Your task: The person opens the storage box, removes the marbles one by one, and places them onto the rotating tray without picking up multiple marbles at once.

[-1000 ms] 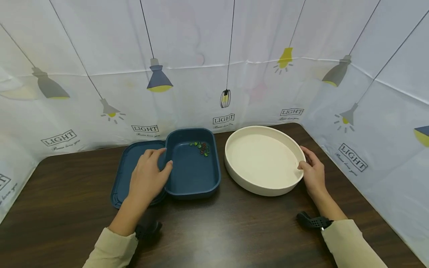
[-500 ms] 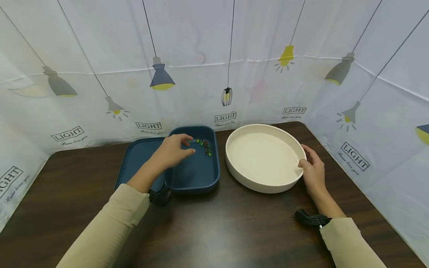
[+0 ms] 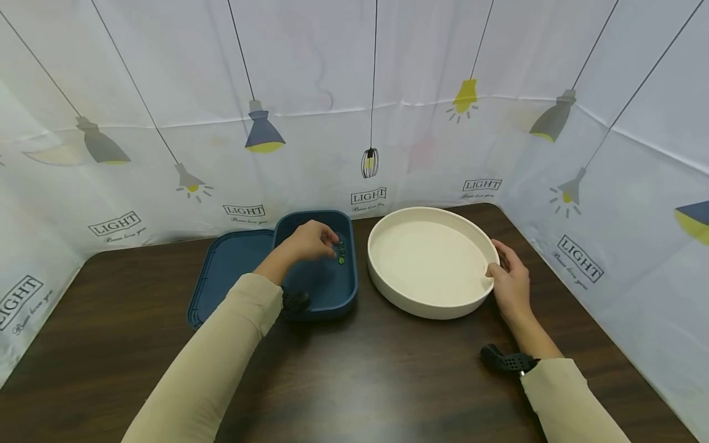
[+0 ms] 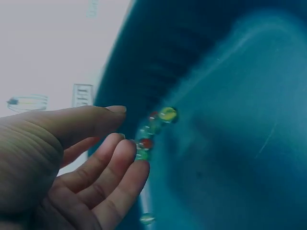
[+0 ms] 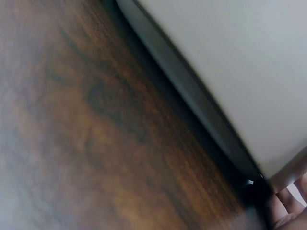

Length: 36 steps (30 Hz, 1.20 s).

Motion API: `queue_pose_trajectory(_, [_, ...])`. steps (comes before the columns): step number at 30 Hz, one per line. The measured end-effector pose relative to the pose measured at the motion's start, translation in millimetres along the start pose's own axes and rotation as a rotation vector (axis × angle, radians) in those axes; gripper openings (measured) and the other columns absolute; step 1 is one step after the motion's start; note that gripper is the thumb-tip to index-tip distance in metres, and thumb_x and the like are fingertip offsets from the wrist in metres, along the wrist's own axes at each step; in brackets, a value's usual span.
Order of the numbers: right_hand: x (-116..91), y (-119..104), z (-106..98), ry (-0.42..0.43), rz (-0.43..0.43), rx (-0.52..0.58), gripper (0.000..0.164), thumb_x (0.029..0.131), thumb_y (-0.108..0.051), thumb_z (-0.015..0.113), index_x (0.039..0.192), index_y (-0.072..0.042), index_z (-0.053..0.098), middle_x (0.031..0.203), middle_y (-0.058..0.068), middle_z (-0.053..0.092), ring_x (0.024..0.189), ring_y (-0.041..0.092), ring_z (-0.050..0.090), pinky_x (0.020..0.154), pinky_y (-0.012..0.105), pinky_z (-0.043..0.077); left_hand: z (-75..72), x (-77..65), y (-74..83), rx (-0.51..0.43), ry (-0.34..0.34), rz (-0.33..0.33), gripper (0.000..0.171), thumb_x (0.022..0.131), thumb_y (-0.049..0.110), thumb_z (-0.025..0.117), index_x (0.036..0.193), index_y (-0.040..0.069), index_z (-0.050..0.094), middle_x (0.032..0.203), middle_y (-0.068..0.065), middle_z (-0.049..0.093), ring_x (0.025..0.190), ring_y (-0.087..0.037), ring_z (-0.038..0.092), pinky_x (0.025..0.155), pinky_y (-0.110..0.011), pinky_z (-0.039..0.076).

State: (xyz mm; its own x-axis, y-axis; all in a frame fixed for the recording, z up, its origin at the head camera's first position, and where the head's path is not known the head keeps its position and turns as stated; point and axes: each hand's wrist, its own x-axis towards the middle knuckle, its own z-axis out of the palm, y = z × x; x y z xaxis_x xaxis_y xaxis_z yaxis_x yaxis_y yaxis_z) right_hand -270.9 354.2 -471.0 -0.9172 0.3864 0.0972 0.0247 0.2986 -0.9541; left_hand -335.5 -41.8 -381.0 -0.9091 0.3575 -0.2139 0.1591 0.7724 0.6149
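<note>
My left hand [image 3: 312, 241] reaches down inside a dark blue rectangular container [image 3: 348, 301], close to its far right part. In the left wrist view its thumb and bent fingers [image 4: 120, 187] stand apart, and nothing shows between them. Several glass marbles [image 4: 145, 143], green, red and yellow, lie along the container's wall just beyond the fingertips. Some marbles [image 3: 341, 259] show in the head view; the hand may cover others. My right hand [image 3: 511, 280] grips the right rim of a round cream dish [image 3: 432, 264], thumb over the inside and fingers outside.
A dark blue lid [image 3: 232, 264] lies left of the container, partly hidden by the left sleeve. The brown wooden table [image 3: 354, 381] ends at a white curtain [image 3: 332, 74] printed with lamps, behind and at the right. Both wrists wear black bands [image 3: 506, 360].
My left hand has moved from the container's left edge rightward into it, over the marbles. The right hand keeps its grip on the dish, which stays in place.
</note>
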Motion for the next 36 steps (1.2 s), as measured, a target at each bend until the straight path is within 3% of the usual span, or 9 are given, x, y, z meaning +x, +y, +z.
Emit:
queue_pose_trajectory(14, [-0.9, 2.0, -1.4, 0.006, -0.021, -0.015, 0.07, 0.085, 0.004, 0.043, 0.153, -0.015, 0.045, 0.157, 0.005, 0.048, 0.143, 0.019, 0.044, 0.11, 0.026, 0.039, 20.9, 22.9, -15.6, -0.154, -0.068, -0.037, 0.03, 0.089, 0.005, 0.073, 0.119, 0.001, 0.069, 0.096, -0.008, 0.068, 0.082, -0.017, 0.066, 0.075, -0.031, 0.06])
queue_pose_trajectory(28, [-3.2, 2.6, 1.0, -0.001, -0.022, 0.005, 0.07, 0.085, 0.004, 0.043, 0.153, -0.014, 0.045, 0.157, 0.006, 0.047, 0.144, 0.019, 0.044, 0.11, 0.028, 0.04, 30.3, 34.0, -14.7, -0.053, -0.04, -0.027, 0.019, 0.089, 0.002, 0.07, 0.108, 0.001, 0.073, 0.093, -0.01, 0.072, 0.076, -0.014, 0.064, 0.069, -0.026, 0.057])
queue_pose_trajectory(36, [-2.4, 0.8, 0.9, 0.003, -0.035, 0.009, 0.07, 0.085, 0.004, 0.043, 0.152, -0.013, 0.046, 0.157, 0.006, 0.048, 0.145, 0.019, 0.044, 0.114, 0.033, 0.038, 32.8, 35.7, -13.3, 0.002, -0.031, -0.012, 0.015, 0.092, 0.006, 0.068, 0.105, 0.003, 0.075, 0.1, -0.011, 0.073, 0.077, -0.014, 0.062, 0.065, -0.023, 0.052])
